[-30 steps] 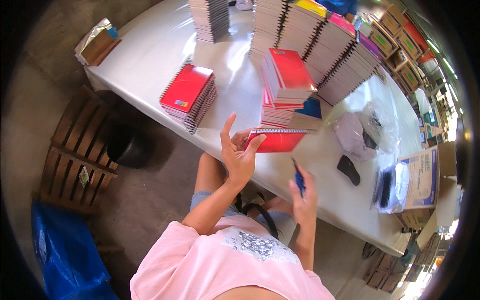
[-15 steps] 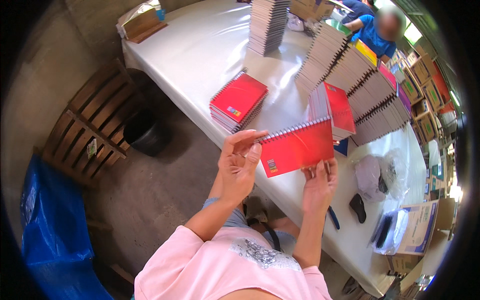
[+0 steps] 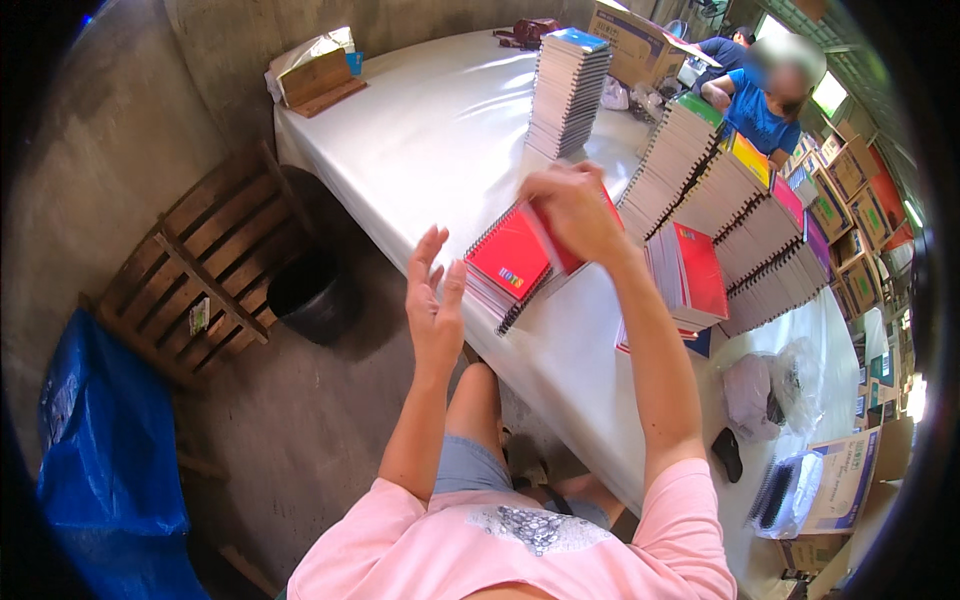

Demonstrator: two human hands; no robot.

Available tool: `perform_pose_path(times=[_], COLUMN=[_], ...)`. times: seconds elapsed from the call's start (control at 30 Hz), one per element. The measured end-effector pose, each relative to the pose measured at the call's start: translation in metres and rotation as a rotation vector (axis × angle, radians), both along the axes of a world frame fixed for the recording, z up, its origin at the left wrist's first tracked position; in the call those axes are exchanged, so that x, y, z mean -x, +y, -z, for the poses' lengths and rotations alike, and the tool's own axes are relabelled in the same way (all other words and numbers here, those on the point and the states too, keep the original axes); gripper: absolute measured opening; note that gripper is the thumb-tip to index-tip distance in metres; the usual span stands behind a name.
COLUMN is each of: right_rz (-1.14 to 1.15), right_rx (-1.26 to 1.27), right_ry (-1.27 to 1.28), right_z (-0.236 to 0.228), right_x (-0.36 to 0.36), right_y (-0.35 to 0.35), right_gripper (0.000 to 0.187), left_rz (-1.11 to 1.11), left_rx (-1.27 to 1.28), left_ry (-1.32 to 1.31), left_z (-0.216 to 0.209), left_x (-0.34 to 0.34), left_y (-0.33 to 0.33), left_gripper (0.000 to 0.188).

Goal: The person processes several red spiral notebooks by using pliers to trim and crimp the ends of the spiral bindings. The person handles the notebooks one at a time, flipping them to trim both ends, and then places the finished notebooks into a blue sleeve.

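Observation:
My right hand [image 3: 578, 215] reaches out over the table, its fingers closed on a red spiral notebook [image 3: 556, 252], partly hidden by the hand. This notebook is at the right edge of a low stack of red spiral notebooks [image 3: 506, 258]; whether it rests on the stack I cannot tell. My left hand [image 3: 437, 305] is raised off the table's near edge, open and holding nothing, with its fingers apart. Right of my right forearm stands another pile of red-covered notebooks [image 3: 692, 272].
Tall notebook stacks [image 3: 755, 215] rise at the right, and a blue-topped stack [image 3: 570, 95] farther back. Plastic bags [image 3: 760, 395], a dark object [image 3: 727, 455] and an open carton [image 3: 845, 480] lie to the right. A person in blue [image 3: 755, 110] sits across the table. A black bucket [image 3: 312, 300] stands left.
The red notebook, held in both hands before, is now in my right hand alone and has moved away from me to the low stack. My left hand has let go.

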State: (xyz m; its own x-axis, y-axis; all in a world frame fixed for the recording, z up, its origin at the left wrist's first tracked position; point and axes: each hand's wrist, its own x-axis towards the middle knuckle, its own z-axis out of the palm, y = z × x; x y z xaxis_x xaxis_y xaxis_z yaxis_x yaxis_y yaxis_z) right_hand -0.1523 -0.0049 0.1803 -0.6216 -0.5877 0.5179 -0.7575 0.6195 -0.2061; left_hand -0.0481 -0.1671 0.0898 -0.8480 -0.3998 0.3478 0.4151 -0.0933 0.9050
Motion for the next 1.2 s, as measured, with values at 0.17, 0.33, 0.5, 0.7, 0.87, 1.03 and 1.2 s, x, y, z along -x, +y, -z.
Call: perform_pose_path(times=[0.17,0.33,0.5,0.7,0.87,1.03,1.2], right_rz=[-0.112,0.166,0.315,0.432,0.994,0.97,1.082], right_rx=[-0.025,0.658,0.837,0.547,0.13,0.506,0.436], right_ry=[-0.076,-0.136,-0.487,-0.251,0.369,-0.611,0.218], right_z=[0.043,0.062,0.113,0.088,0.024,0.027,0.009], right_x=[-0.005,0.004,0.013,-0.001,-0.076,-0.103,-0.131], right_y=[-0.031,0.005,0.017,0.011,0.094,0.211,0.189], right_gripper=[0.027,0.028,0.045,0.043,0.059,0.052,0.026], left_rz=[0.039,0.052,0.185,0.287,0.018,-0.295,-0.176], left_rx=[0.228,0.347,0.24,0.246,0.179,0.128,0.486], left_ry=[-0.016,-0.012,0.089,0.083,0.121,0.313,0.633], left_z=[0.035,0.048,0.058,0.059,0.054,0.0,-0.041], left_x=[0.017,0.025,0.038,0.04,0.028,-0.001,-0.033], left_y=[0.002,-0.004,-0.002,-0.009,-0.026,0.0,0.053], left_gripper=[0.058,0.058,0.049,0.056,0.068,0.05,0.047])
